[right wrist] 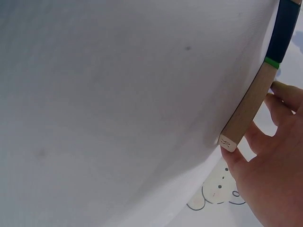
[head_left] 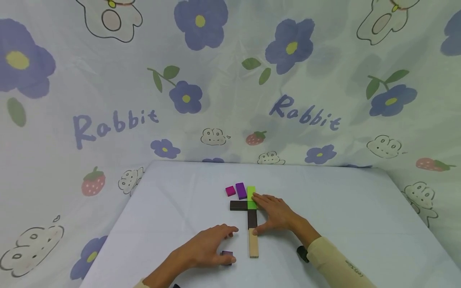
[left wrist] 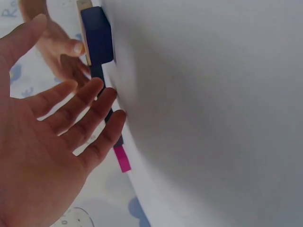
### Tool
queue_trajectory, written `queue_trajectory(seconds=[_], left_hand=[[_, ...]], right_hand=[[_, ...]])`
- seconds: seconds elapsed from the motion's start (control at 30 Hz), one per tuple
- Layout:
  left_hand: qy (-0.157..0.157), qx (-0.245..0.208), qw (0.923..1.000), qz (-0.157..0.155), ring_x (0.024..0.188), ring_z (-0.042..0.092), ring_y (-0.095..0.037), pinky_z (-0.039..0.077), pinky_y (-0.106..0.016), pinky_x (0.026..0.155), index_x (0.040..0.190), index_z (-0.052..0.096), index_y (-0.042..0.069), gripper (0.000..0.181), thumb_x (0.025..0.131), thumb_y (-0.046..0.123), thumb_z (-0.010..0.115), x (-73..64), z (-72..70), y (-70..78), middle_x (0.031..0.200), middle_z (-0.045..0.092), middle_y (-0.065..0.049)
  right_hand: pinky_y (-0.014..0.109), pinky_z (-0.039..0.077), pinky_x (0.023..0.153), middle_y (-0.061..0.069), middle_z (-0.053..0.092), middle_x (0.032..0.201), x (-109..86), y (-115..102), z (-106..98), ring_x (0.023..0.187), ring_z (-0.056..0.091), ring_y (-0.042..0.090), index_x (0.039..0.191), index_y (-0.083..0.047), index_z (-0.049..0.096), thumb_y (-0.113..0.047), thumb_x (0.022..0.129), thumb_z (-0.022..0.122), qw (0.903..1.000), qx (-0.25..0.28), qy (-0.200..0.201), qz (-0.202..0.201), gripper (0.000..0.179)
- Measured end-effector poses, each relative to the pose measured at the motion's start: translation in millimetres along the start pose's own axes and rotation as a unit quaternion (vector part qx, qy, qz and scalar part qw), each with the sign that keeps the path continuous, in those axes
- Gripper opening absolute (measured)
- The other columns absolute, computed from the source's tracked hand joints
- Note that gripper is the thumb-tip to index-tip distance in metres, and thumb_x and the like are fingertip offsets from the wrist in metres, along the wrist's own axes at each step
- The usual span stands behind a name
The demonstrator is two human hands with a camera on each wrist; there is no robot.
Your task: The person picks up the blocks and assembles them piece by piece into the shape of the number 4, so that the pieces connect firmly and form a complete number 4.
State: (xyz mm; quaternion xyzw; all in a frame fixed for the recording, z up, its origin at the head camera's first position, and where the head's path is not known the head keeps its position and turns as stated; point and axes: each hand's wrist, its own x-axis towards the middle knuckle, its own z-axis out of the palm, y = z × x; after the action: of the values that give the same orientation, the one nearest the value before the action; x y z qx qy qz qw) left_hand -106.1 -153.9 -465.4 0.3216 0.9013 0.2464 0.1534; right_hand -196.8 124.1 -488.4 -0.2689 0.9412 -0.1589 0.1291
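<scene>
Your left hand [head_left: 201, 246]: loosely spread, empty, beside one purple block [head_left: 227, 253]. Your right hand [head_left: 279, 216]: fingers extended, touching one wooden block [right wrist: 250, 106] in a cross of blocks [head_left: 252, 219] on the worktop [head_left: 162, 200].

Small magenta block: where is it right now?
In the head view, the small magenta block lies on the white-covered table, immediately left of the upper purple rectangular block and just beyond the dark rectangular block lying crosswise.

Two hands [head_left: 207, 246] [head_left: 279, 214], two dark blocks [head_left: 238, 205] [head_left: 252, 219], two purple blocks [head_left: 241, 191] [left wrist: 97, 35], one magenta block [head_left: 230, 191]
</scene>
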Motion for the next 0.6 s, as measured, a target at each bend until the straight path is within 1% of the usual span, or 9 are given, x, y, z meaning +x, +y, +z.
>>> queue_trajectory(seconds=[0.1, 0.17, 0.27, 0.4, 0.5, 0.6], left_hand=[[0.006, 0.025, 0.9995, 0.020, 0.111, 0.057, -0.009, 0.051, -0.036, 0.096, 0.144, 0.050, 0.016, 0.071, 0.090, 0.057, 0.069, -3.7, 2.8, 2.1, 0.122, 0.061, 0.008], [0.006, 0.042, 0.9988, 0.025, 0.112, 0.056, -0.010, 0.050, -0.036, 0.097, 0.144, 0.050, 0.015, 0.071, 0.090, 0.057, 0.069, -5.9, 4.5, 4.7, 0.124, 0.060, 0.007], [-0.005, 0.060, 0.9980, 0.016, 0.116, 0.055, -0.012, 0.050, -0.039, 0.100, 0.145, 0.051, 0.017, 0.072, 0.089, 0.058, 0.070, -8.4, 6.0, 10.1, 0.130, 0.058, 0.006], [-0.028, 0.068, 0.9973, -0.002, 0.120, 0.054, -0.013, 0.049, -0.041, 0.102, 0.146, 0.050, 0.019, 0.076, 0.086, 0.061, 0.071, -10.2, 7.8, 16.1, 0.136, 0.056, 0.005], [-0.029, 0.076, 0.9967, 0.001, 0.118, 0.054, -0.012, 0.050, -0.040, 0.101, 0.147, 0.050, 0.019, 0.078, 0.085, 0.062, 0.073, -11.3, 10.5, 16.8, 0.137, 0.055, 0.005], [-0.022, 0.087, 0.9959, 0.015, 0.117, 0.054, -0.011, 0.050, -0.037, 0.100, 0.146, 0.051, 0.019, 0.078, 0.084, 0.061, 0.074, -13.0, 13.2, 15.4, 0.137, 0.055, 0.005]], right_hand=[[0.061, 0.028, 0.114, 0.002, 0.031, 0.164, -1.3, -1, -1, 0.147, 0.031, 0.034, 0.159, -0.017, 0.035, -0.075, 0.068, 0.077, 1.0000, 0.001, 0.000, -0.003, 0.116], [0.061, 0.028, 0.114, 0.002, 0.031, 0.164, -1.5, -2, -2, 0.147, 0.031, 0.034, 0.159, -0.016, 0.035, -0.075, 0.068, 0.077, 1.0000, 0.001, 0.001, -0.006, 0.116], [0.060, 0.028, 0.114, 0.002, 0.031, 0.164, -1.5, -2, -3, 0.147, 0.031, 0.034, 0.159, -0.016, 0.034, -0.074, 0.069, 0.078, 1.0000, 0.002, 0.002, -0.007, 0.116], [0.060, 0.027, 0.115, 0.002, 0.032, 0.164, -1.1, -2, -2, 0.147, 0.031, 0.033, 0.159, -0.017, 0.035, -0.074, 0.068, 0.078, 1.0000, 0.003, 0.003, -0.005, 0.116], [0.060, 0.028, 0.115, 0.001, 0.032, 0.163, -0.4, -2, -1, 0.147, 0.031, 0.033, 0.158, -0.018, 0.035, -0.075, 0.067, 0.078, 1.0000, 0.000, 0.003, -0.002, 0.116], [0.060, 0.028, 0.115, 0.001, 0.032, 0.163, 0.0, -2, -1, 0.147, 0.031, 0.034, 0.158, -0.018, 0.036, -0.075, 0.067, 0.078, 1.0000, 0.001, 0.002, 0.000, 0.116]])
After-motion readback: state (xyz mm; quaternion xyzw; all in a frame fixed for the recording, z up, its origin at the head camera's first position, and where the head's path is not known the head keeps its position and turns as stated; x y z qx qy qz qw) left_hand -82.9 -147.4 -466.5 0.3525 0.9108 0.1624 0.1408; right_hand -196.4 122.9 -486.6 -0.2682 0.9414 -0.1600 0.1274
